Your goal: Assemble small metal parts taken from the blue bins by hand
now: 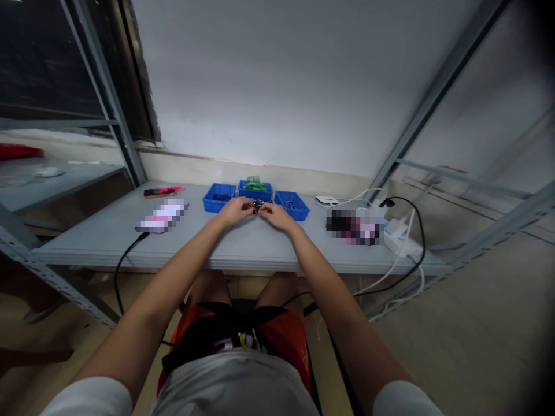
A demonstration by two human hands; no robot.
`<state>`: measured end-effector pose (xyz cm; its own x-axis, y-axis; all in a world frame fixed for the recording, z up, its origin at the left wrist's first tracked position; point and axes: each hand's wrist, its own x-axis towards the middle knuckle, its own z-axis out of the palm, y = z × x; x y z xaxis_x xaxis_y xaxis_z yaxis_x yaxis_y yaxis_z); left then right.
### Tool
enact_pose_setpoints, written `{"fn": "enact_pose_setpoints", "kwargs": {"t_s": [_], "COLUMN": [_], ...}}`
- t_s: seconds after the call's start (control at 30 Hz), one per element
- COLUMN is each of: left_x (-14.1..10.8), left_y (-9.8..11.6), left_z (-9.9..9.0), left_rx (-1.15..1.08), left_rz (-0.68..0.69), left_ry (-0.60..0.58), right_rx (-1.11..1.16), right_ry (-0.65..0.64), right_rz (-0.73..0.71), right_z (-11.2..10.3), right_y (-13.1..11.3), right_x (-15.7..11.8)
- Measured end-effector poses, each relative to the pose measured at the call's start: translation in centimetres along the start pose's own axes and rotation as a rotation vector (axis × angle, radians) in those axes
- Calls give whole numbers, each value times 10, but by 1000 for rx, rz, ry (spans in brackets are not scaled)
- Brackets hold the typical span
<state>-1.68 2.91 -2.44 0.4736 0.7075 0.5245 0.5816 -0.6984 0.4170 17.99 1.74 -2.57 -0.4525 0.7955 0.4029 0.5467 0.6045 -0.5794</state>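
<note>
My left hand (pixel 236 211) and my right hand (pixel 275 216) meet over the grey table, fingers closed around a small dark speckled object (pixel 257 205). Both hands touch it from opposite sides; what it is, I cannot make out. Just behind it stands a blue bin (pixel 255 195) with green pieces (pixel 255 185). Left of that, a blue bin (pixel 212 205) holds dark blue pieces (pixel 222 197). The blue bin (pixel 298 215) on the right contains small pieces (pixel 291 203) with a metallic look.
A phone (pixel 162 216) with a black cable lies at the left. At the right are a blurred-out dark and pink item (pixel 353 226), a white device (pixel 326 200) and a white power strip (pixel 403 240) with cables. Metal shelf posts flank the table (pixel 255 248).
</note>
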Motion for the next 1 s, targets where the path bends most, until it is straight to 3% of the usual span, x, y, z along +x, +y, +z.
{"fn": "enact_pose_setpoints", "kwargs": {"t_s": [0.17, 0.57, 1.0], "left_x": [0, -2, -3], "left_y": [5, 11, 12], "left_z": [1, 0, -1], "left_rx": [-8, -91, -124], "left_rz": [62, 125, 105], "left_ry": [-34, -12, -29], "right_rx": [-30, 38, -126], "right_ry": [-109, -69, 2], "right_rz": [-13, -91, -100], "right_z": [5, 10, 4], "right_y": [-1, 1, -5], "right_x": [-1, 2, 0]}}
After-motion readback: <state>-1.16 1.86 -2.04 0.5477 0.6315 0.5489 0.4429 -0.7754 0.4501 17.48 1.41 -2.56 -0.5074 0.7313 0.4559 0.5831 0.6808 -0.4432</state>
